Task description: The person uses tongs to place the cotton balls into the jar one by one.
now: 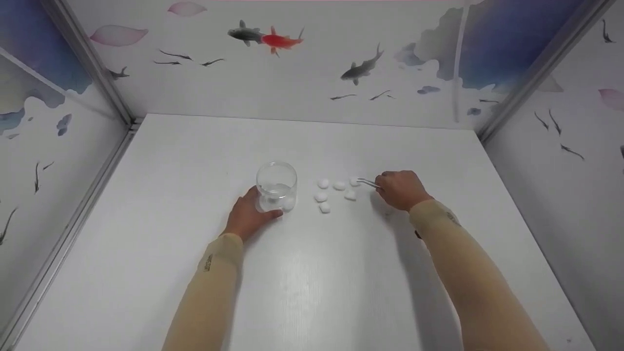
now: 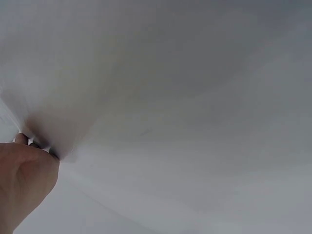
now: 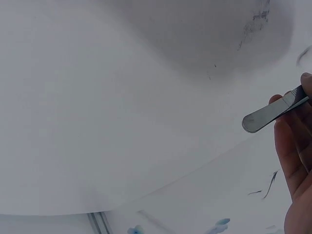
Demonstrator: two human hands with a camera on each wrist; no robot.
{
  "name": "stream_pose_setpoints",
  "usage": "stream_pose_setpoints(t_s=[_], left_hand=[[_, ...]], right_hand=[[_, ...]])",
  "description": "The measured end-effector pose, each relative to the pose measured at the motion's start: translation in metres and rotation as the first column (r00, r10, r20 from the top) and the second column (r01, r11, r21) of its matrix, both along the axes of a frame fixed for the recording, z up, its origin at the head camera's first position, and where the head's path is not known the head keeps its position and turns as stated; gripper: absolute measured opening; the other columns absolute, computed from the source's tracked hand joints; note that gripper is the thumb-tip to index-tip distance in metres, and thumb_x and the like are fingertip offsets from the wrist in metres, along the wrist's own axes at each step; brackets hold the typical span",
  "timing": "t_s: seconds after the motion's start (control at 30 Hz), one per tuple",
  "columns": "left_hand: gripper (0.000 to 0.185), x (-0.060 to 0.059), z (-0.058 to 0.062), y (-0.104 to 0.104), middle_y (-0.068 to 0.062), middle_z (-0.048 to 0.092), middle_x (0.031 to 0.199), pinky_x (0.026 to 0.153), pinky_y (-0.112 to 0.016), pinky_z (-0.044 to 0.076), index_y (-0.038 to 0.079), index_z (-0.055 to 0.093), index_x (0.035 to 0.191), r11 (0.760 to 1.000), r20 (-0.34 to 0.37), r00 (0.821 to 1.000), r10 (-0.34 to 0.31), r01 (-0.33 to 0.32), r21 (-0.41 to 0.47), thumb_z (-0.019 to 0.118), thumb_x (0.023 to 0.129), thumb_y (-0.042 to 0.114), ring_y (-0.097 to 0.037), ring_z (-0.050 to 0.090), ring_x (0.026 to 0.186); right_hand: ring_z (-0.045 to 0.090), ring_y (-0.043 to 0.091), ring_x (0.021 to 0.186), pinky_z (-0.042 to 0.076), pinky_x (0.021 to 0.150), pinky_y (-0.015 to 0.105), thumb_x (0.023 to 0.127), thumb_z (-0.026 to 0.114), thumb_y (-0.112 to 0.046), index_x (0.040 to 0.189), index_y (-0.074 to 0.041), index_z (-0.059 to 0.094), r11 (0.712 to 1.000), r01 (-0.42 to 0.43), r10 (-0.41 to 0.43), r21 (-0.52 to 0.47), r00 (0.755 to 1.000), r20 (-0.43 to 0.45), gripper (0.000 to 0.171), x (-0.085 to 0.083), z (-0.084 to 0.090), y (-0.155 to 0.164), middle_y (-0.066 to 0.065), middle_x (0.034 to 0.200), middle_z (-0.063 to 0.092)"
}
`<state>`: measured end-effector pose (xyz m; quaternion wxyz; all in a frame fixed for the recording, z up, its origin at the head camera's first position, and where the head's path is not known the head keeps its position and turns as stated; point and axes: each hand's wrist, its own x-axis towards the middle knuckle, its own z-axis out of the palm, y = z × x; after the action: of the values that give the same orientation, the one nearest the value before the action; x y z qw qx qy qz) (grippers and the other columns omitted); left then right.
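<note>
white walls (image 1: 292,92) swam with painted fish (image 1: 282,41), grey metal posts (image 1: 91,61) rose between them, and the white table (image 1: 302,292) gleamed!

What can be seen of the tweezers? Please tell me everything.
The tweezers look like grey, shiny metal, with a flat, rounded back end and fine grooves further along. Two slim prongs show in the head view. The right hand holds them above the table, tips pointing left, at the rightmost white ball. The tips overlap it there; whether they grip it, I cannot tell.
</note>
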<state>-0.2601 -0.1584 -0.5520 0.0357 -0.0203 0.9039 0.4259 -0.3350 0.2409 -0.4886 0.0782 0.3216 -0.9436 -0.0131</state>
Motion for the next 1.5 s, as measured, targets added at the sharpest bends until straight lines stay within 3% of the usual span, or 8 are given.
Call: stream_pose_setpoints(t_s=[0.37, 0.73, 1.03, 1.5], left_hand=[[0.098, 0.004, 0.003, 0.007, -0.007, 0.041, 0.155, 0.123, -0.040, 0.008, 0.013, 0.033, 0.156, 0.999, -0.018, 0.999, -0.035, 0.035, -0.002, 0.082, 0.079, 0.050, -0.026, 0.031, 0.145], [0.097, 0.004, 0.005, 0.009, -0.006, 0.040, 0.155, 0.123, -0.039, 0.006, 0.013, 0.033, 0.156, 0.999, -0.033, 0.999, -0.043, 0.043, 0.002, 0.082, 0.080, 0.049, -0.025, 0.031, 0.145], [0.096, 0.003, 0.007, 0.007, -0.006, 0.041, 0.155, 0.123, -0.040, 0.008, 0.014, 0.033, 0.156, 0.999, -0.031, 0.999, -0.035, 0.035, -0.008, 0.081, 0.080, 0.049, -0.026, 0.031, 0.145], [0.098, 0.002, 0.000, -0.002, -0.005, 0.041, 0.155, 0.123, -0.040, 0.006, 0.016, 0.032, 0.156, 1.000, -0.020, 1.000, -0.024, 0.024, -0.011, 0.082, 0.079, 0.051, -0.025, 0.030, 0.145]], right_hand=[[0.063, 0.021, 0.059, 0.057, 0.054, 0.038, 0.087, 0.078, -0.012, 0.090, -0.004, 0.075, 0.999, -0.010, 0.011, 0.030, 0.998, -0.054, 0.009, -0.003, -0.008, 0.001, 0.007, 0.076, 0.069], [0.065, 0.022, 0.063, 0.058, 0.058, 0.040, 0.091, 0.074, -0.011, 0.092, -0.004, 0.077, 0.999, 0.020, -0.019, 0.043, 1.000, -0.017, 0.008, -0.003, -0.012, 0.000, 0.008, 0.079, 0.071], [0.065, 0.022, 0.061, 0.057, 0.055, 0.039, 0.090, 0.072, -0.007, 0.090, -0.005, 0.077, 0.998, 0.040, -0.036, 0.054, 0.997, -0.071, 0.006, -0.001, -0.013, -0.005, 0.008, 0.080, 0.072], [0.064, 0.023, 0.058, 0.057, 0.051, 0.040, 0.091, 0.068, -0.006, 0.088, -0.005, 0.078, 1.000, 0.000, 0.001, 0.013, 0.994, -0.109, 0.010, -0.005, -0.012, -0.002, 0.009, 0.079, 0.072]])
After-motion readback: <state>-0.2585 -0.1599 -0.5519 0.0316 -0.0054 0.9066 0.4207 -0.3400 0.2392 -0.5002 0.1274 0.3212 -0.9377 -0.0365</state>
